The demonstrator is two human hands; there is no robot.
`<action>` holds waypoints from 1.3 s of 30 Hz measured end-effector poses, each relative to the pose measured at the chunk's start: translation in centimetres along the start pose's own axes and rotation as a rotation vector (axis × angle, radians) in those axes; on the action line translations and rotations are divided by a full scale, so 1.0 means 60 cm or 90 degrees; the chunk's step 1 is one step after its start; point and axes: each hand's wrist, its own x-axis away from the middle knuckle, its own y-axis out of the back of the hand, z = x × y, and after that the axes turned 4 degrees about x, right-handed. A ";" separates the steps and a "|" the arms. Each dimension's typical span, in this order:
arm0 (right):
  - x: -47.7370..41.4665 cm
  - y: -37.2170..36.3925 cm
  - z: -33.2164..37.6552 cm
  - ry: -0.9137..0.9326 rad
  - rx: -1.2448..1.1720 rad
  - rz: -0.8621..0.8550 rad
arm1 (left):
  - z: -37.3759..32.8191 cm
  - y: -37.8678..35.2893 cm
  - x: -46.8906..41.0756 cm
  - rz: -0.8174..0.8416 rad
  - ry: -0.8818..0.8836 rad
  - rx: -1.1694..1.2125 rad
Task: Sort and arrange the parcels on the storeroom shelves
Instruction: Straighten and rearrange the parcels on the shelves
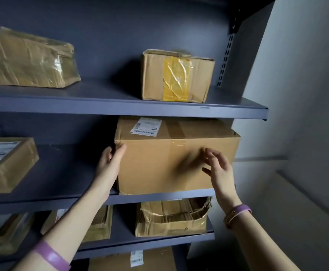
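The left hand point(111, 161) grips the left front corner of the large box point(171, 163), thumb on its front face. The right hand point(218, 167) is released, fingers spread just before the same face, blurred. This box stands on the middle shelf point(62, 200), at its right end. Higher, on the upper shelf point(101, 108), stands a taped box point(177, 75), and a wrapped parcel point(26, 59) lies far to the left.

Dim storeroom light; glare on tape point(176, 79); right hand point(219, 169) motion-blurred; wide-angle bending at edges.
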 end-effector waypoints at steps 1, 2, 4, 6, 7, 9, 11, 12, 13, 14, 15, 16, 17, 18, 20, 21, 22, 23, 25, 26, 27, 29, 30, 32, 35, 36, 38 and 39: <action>-0.014 0.015 0.001 0.002 0.009 -0.020 | -0.001 -0.007 -0.001 -0.018 0.001 -0.002; -0.026 0.028 0.003 0.006 0.017 -0.043 | -0.004 -0.013 -0.003 -0.033 0.000 -0.006; -0.048 0.048 0.007 0.017 0.029 -0.102 | -0.009 -0.024 -0.007 -0.054 0.000 -0.019; -0.070 0.063 0.008 0.021 0.048 -0.164 | -0.016 -0.032 -0.013 -0.067 0.011 -0.027; -0.083 0.068 0.008 0.018 0.061 -0.183 | -0.020 -0.035 -0.016 -0.071 0.021 -0.025; -0.104 0.072 0.011 -0.014 0.067 -0.177 | -0.027 -0.040 -0.025 -0.069 0.051 -0.012; -0.123 0.069 0.015 -0.067 0.016 -0.123 | -0.030 -0.042 -0.030 -0.056 0.068 -0.005; -0.132 0.068 0.016 -0.087 0.002 -0.095 | -0.029 -0.042 -0.031 -0.054 0.072 -0.008; -0.140 0.067 0.017 -0.098 0.002 -0.080 | -0.028 -0.040 -0.031 -0.054 0.076 -0.013; -0.146 0.067 0.017 -0.105 0.005 -0.072 | -0.028 -0.038 -0.030 -0.051 0.079 -0.017; -0.150 0.069 0.017 -0.108 0.009 -0.068 | -0.028 -0.035 -0.027 -0.043 0.079 -0.016; -0.151 0.070 0.017 -0.109 0.016 -0.070 | -0.028 -0.033 -0.023 -0.035 0.077 -0.013; -0.150 0.071 0.016 -0.107 0.021 -0.075 | -0.030 -0.031 -0.018 -0.027 0.074 -0.007; -0.146 0.072 0.014 -0.106 0.024 -0.082 | -0.031 -0.030 -0.011 -0.021 0.069 -0.002; -0.132 0.079 0.011 -0.104 0.022 -0.104 | -0.028 -0.027 0.007 -0.024 0.057 0.006; -0.121 0.085 0.009 -0.103 0.018 -0.112 | -0.024 -0.025 0.017 -0.032 0.047 0.010; -0.110 0.091 0.005 -0.100 0.016 -0.120 | -0.017 -0.023 0.028 -0.045 0.038 0.017; -0.097 0.098 0.000 -0.094 0.016 -0.130 | -0.009 -0.021 0.040 -0.059 0.032 0.029; -0.066 0.110 -0.011 -0.081 0.014 -0.148 | 0.009 -0.017 0.066 -0.083 0.005 0.066; -0.049 0.115 -0.017 -0.077 0.008 -0.155 | 0.019 -0.015 0.078 -0.090 -0.012 0.081; -0.031 0.120 -0.023 -0.072 0.001 -0.164 | 0.029 -0.013 0.091 -0.091 -0.026 0.087; -0.002 0.129 -0.034 -0.062 -0.015 -0.176 | 0.048 -0.010 0.112 -0.074 -0.047 0.088; 0.009 0.132 -0.039 -0.057 -0.023 -0.180 | 0.056 -0.008 0.119 -0.068 -0.043 0.091; 0.021 0.138 -0.044 -0.049 -0.031 -0.180 | 0.064 -0.005 0.128 -0.066 -0.036 0.102; 0.025 0.143 -0.043 -0.040 -0.033 -0.173 | 0.066 -0.004 0.132 -0.055 -0.031 0.111; 0.025 0.144 -0.044 -0.035 -0.031 -0.168 | 0.066 -0.004 0.133 -0.052 -0.028 0.117; 0.022 0.146 -0.049 -0.027 -0.028 -0.159 | 0.068 -0.005 0.133 -0.056 -0.028 0.128; 0.020 0.146 -0.053 -0.025 -0.030 -0.158 | 0.070 -0.005 0.133 -0.062 -0.028 0.133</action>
